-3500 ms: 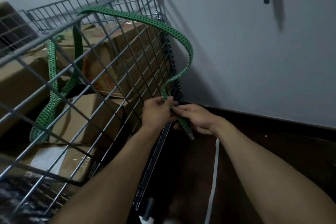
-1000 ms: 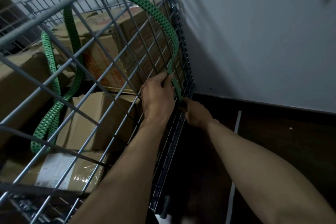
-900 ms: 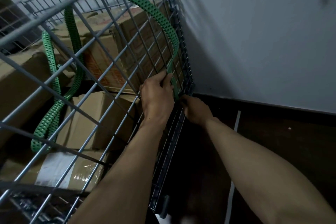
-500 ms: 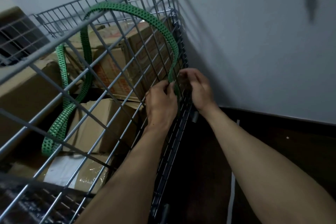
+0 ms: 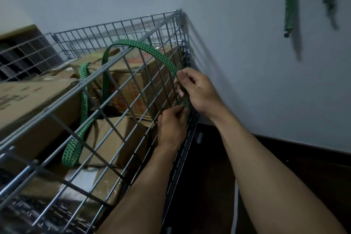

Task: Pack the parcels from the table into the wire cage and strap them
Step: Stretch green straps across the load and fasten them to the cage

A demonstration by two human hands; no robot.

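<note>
A grey wire cage (image 5: 117,24) stands against the wall with several cardboard parcels (image 5: 133,81) stacked inside. A green perforated strap (image 5: 152,51) arcs over the cage's top wire and runs down its outer mesh side; another stretch of it lies among the boxes on the left. My right hand (image 5: 197,89) pinches the strap high on the mesh. Just below, my left hand (image 5: 172,125) pinches the strap's lower part against the mesh. The strap's end is hidden behind my hands.
Two more green straps (image 5: 290,2) hang on the white wall at the upper right. Dark floor lies right of the cage, with a white line (image 5: 235,205) on it. A dark slatted object (image 5: 24,53) stands behind the cage at the left.
My right hand rose from below the left hand to above it on the strap. The left hand stayed at the mesh. The view tilted up, showing the hanging straps.
</note>
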